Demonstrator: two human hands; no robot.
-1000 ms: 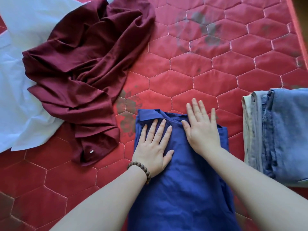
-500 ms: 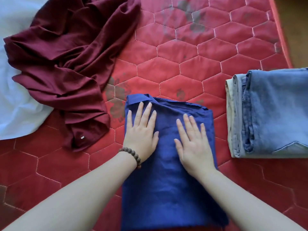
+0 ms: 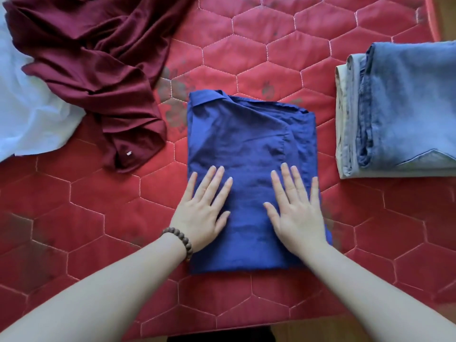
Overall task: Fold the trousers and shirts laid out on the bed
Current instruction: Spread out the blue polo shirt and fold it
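Note:
A blue shirt (image 3: 249, 139), folded into a rectangle with its collar at the far left corner, lies in the middle of the red quilted bed (image 3: 271, 58). My left hand (image 3: 206, 211), with a bead bracelet at the wrist, presses flat on the shirt's near left part. My right hand (image 3: 296, 211) presses flat on its near right part. Fingers of both hands are straight and spread. A crumpled maroon garment (image 3: 93, 65) lies at the far left, partly over a white garment (image 3: 27, 119). Folded blue jeans (image 3: 404, 109) sit stacked at the right.
The bed's near edge (image 3: 222, 327) runs along the bottom, with wooden floor beyond it. The bed's right edge (image 3: 435, 18) shows at the top right. Bare quilt lies between the shirt and the jeans and at the near left.
Both hands have slid from the far end of the blue shirt toward its near end, staying flat on it. The view has shifted, showing the whole shirt and the bed's near edge.

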